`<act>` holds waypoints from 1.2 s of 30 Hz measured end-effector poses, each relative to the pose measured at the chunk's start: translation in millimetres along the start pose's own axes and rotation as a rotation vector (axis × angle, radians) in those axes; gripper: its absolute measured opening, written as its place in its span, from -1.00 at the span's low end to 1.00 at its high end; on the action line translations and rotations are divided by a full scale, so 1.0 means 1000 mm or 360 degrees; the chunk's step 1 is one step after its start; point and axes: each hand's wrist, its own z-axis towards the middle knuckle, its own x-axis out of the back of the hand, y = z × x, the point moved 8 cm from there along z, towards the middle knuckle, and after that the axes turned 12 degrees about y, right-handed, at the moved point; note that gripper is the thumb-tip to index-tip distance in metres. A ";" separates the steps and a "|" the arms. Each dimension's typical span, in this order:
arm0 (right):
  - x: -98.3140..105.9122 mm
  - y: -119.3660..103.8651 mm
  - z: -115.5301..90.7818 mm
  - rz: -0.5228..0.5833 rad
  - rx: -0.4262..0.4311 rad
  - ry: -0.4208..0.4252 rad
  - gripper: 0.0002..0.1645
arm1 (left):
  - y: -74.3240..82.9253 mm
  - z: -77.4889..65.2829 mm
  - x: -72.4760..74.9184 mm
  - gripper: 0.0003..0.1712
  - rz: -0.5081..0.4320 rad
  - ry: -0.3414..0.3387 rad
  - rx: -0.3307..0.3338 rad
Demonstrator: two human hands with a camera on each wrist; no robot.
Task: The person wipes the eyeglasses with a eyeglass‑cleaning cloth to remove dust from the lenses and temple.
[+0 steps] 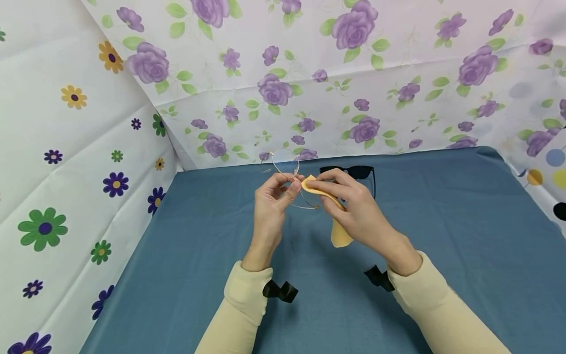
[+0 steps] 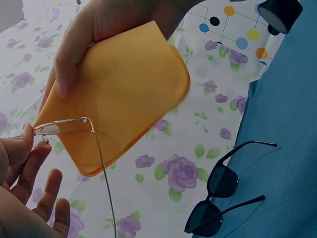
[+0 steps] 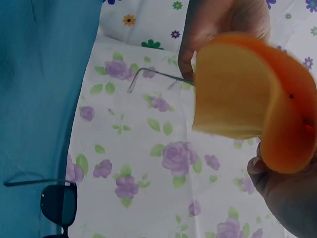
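My left hand (image 1: 269,204) pinches a pair of thin gold-rimmed eyeglasses (image 1: 284,161) near the bridge, holding them up over the table. One round lens stands above the fingers, and a thin temple arm sticks out below them. Folded yellow cleaning cloth (image 1: 341,235) is held between the thumb and fingers of my right hand (image 1: 361,209). In the left wrist view the cloth (image 2: 124,84) spreads wide behind the rim of the glasses (image 2: 62,125). The cloth (image 3: 233,94) bends over and hides most of the glasses in the right wrist view, leaving a temple arm (image 3: 163,74) showing.
Black sunglasses (image 1: 360,172) lie at the table's back edge, behind my right hand, with their arms unfolded. A blue cloth (image 1: 199,275) covers the table. Flower-printed sheets (image 1: 247,49) hang along the back and left side. Black wrist mounts (image 1: 280,291) stick out from both sleeves.
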 end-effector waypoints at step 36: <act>-0.007 -0.012 -0.003 -0.0335 0.0489 -0.0002 -0.54 | -0.002 0.000 0.004 -0.93 -0.0071 0.0026 0.0112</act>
